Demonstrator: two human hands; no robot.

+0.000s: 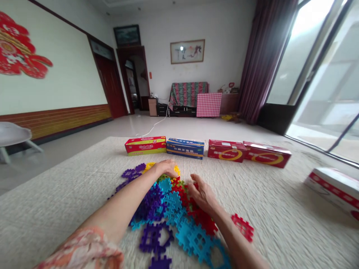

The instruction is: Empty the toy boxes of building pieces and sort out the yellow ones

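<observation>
Left hand (165, 168): your fingers sit pressed together, curled over the pile's far edge among yellow tiles (176, 170); any grip is hidden
Right hand (201, 195): your fingers are loosely spread, touching red tiles (181, 193), pinching nothing
Tiles: the pile of plastic interlocking tiles (171, 209) lies between your hands on a cream carpet (260, 220), one red tile (242, 227) lying just apart
Beyond: a row of four boxes (185, 148) stands past the pile

Purple, teal, red and yellow plastic building tiles (171, 213) lie heaped on the cream rug (280, 224); a red-and-white gingham panel (208, 105) stands upper centre beside a green-and-pink striped throw (187, 94); lower left, a floral sleeve (84, 248).
</observation>
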